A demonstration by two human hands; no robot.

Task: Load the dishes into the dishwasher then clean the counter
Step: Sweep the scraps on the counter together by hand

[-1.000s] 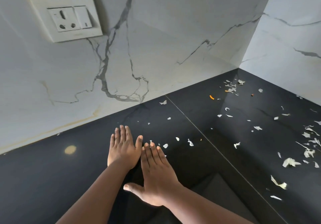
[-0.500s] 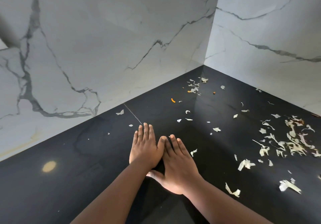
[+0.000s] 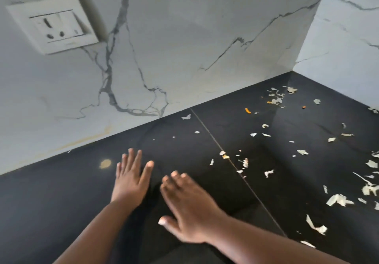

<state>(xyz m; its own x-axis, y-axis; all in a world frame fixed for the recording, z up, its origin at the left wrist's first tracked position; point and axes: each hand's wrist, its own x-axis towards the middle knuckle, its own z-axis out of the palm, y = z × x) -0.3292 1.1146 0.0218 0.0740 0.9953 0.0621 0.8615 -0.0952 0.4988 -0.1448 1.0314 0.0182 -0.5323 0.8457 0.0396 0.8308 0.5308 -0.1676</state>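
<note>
At lower centre of the frame, the left hand and right hand are lying flat, grip spread, on the black bench, left of pale scraps.

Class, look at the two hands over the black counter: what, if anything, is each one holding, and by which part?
Nothing is held. The left hand and right hand are both open, fingers straight, over the counter.

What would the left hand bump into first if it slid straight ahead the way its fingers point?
Probably the marble wall. The left hand lies flat on the black counter, fingers aimed at the wall's base. The counter between looks bare; the pale scraps lie off to the right, though depth is hard to judge.
</note>
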